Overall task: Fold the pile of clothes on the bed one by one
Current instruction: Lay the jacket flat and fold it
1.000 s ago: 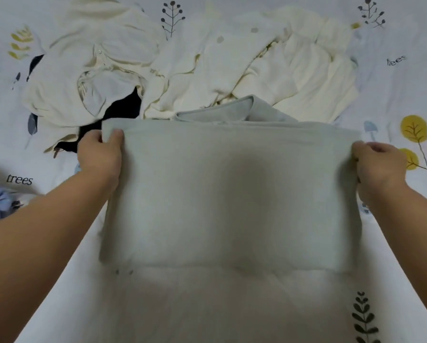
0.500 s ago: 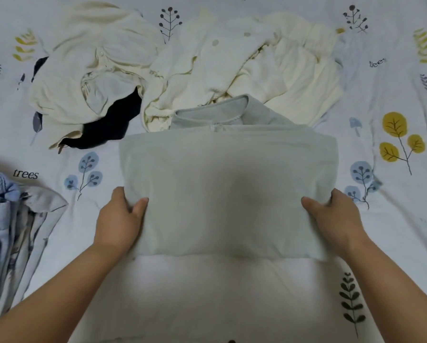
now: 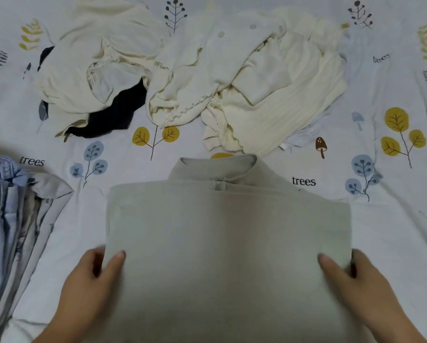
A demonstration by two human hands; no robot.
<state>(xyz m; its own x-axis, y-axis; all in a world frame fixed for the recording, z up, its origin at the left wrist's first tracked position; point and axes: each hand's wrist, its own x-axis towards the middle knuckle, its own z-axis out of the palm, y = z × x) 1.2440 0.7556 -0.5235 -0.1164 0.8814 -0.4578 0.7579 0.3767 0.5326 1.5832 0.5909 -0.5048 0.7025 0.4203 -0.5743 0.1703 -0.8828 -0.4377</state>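
Head view, lower centre: left hand and right hand are pinching the grey garment by its side edges, fingers clasping cloth; another fold or stacking is likely coming next.

A: Folded knit top: plain pale grey-green, no print.

B: Heap of crumpled garments: cream and off-white, ribbed in places. One black cloth showing beneath.

A: Bed sheet: white, printed with mustard-yellow leaves, dusty-blue trees, dark sprigs, a brown mushroom, the word "trees" in black.

B: Stack of folded clothes, left edge: light blue, with grey.
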